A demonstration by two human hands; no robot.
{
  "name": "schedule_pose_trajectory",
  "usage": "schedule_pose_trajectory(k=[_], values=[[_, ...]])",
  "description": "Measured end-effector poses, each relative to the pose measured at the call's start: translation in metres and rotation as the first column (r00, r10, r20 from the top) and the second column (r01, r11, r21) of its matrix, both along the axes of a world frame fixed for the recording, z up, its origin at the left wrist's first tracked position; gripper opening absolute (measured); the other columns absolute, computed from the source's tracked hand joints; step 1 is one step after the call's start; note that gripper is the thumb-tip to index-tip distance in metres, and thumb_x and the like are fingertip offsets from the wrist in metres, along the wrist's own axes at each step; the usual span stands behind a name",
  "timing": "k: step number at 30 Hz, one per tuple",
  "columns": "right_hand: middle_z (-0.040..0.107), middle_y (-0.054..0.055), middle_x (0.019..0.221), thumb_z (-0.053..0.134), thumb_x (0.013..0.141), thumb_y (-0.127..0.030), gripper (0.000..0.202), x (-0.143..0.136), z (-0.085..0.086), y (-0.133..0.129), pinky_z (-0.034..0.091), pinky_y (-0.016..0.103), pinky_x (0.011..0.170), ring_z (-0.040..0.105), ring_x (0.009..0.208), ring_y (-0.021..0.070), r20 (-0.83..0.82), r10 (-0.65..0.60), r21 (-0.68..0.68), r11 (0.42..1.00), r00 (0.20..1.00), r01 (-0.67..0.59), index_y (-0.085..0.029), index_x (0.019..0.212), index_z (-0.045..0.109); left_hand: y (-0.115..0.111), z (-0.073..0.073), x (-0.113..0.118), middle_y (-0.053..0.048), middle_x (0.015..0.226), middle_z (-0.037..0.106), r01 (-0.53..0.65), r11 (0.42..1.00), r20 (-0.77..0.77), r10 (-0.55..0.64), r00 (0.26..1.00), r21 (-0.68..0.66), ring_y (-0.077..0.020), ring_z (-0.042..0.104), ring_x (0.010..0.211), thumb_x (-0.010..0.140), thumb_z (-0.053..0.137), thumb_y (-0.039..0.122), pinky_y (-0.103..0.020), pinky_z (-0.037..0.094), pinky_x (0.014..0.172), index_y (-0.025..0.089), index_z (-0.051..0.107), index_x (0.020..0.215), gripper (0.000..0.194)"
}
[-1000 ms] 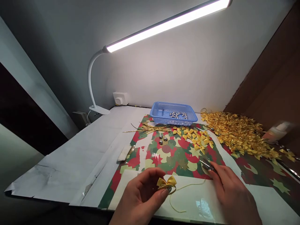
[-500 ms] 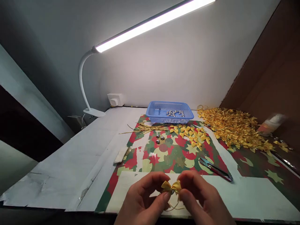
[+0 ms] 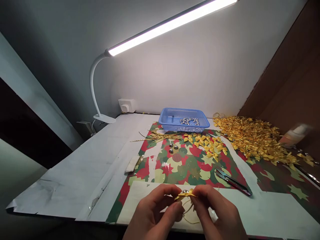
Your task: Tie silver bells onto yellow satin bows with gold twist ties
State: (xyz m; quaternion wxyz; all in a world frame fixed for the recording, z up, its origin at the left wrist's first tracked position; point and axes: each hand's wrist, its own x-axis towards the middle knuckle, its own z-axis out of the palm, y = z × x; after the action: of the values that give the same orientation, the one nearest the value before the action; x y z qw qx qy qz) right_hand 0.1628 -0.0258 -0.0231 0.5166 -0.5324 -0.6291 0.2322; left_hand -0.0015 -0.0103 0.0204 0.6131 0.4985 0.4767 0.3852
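Desk (image 3: 75,173): white sheet under a lit bar lamp (image 3: 172,25) on a curved white neck, clamped at the far left corner.
Patterned paper (image 3: 185,163): red, green and cream sheet spread over the desk's middle; everything below is placed against it.
Bow heap (image 3: 252,136): big pile of gold bows off the paper's far right edge.
Blue basket (image 3: 185,119): at the paper's far edge, small silver bells inside.
Loose bows (image 3: 207,145): a scatter on the paper, just in front of the basket.
Gold threads (image 3: 160,136): bundle at the paper's far left corner.
Snips (image 3: 232,181): lying on the paper's right side, apart from both hands.
Left hand (image 3: 152,215): at the paper's near edge, fingers pinched on one side of the gold bow (image 3: 185,194).
Right hand (image 3: 220,216): beside it, fingers pinched on the bow's other side.
Gold bow: held above the paper's near edge between both hands, a silver bell at its centre, a gold thread looping below.
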Motion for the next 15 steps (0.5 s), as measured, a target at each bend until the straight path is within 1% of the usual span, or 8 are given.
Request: schedule_pose_trajectory(k=[4,7,9,12,15], values=[[0.062,-0.005,0.075,0.053,0.096,-0.020,0.010,-0.004,-0.005,0.003,0.044,0.020,0.061,0.057,0.061,0.0119,0.070,-0.061,0.151,0.987,0.996,0.050,-0.028,0.093,0.057,0.000,-0.003,-0.005,0.000,0.070,0.072,-0.093,0.996,0.000,0.093,0.996,-0.019,-0.0189,0.063,0.069,0.080,0.075,0.043,-0.029,0.054,0.070,0.021,0.072,0.093,0.026],[0.062,-0.003,0.076,0.049,0.096,-0.016,0.013,-0.008,-0.010,0.004,0.045,0.023,0.063,0.059,0.065,0.0143,0.114,-0.107,0.204,0.976,0.988,0.082,-0.026,0.092,0.056,-0.001,-0.003,-0.005,0.002,0.065,0.071,-0.108,0.994,0.004,0.108,0.994,-0.029,-0.0181,0.063,0.067,0.078,0.076,0.044,-0.028,0.054,0.068,0.021,0.071,0.093,0.028],[0.062,-0.003,0.075,0.049,0.094,-0.016,0.013,-0.010,-0.011,0.003,0.045,0.023,0.062,0.058,0.063,0.0146,0.106,-0.100,0.178,0.981,0.989,0.080,-0.027,0.091,0.056,-0.001,-0.002,-0.003,0.002,0.065,0.072,-0.102,0.994,0.000,0.102,0.995,-0.027,-0.0175,0.062,0.067,0.078,0.076,0.043,-0.027,0.052,0.067,0.022,0.070,0.094,0.028],[0.060,-0.005,0.071,0.052,0.093,-0.021,0.009,-0.011,-0.009,0.002,0.044,0.022,0.058,0.056,0.058,0.0133,0.032,-0.056,0.080,0.995,0.998,0.054,-0.027,0.089,0.057,-0.001,0.001,0.001,0.002,0.065,0.072,-0.109,0.994,-0.033,0.108,0.994,-0.029,-0.0171,0.062,0.066,0.076,0.078,0.038,-0.026,0.051,0.066,0.022,0.069,0.096,0.028],[0.060,-0.005,0.070,0.054,0.093,-0.027,0.008,-0.011,-0.004,0.001,0.042,0.022,0.056,0.055,0.057,0.0127,-0.031,0.000,-0.023,1.000,1.000,-0.001,-0.027,0.086,0.058,0.002,0.003,0.004,0.005,0.056,0.061,-0.060,0.997,-0.028,0.059,0.998,-0.039,-0.0136,0.056,0.058,0.077,0.077,0.039,-0.024,0.048,0.058,0.020,0.070,0.089,0.024]])
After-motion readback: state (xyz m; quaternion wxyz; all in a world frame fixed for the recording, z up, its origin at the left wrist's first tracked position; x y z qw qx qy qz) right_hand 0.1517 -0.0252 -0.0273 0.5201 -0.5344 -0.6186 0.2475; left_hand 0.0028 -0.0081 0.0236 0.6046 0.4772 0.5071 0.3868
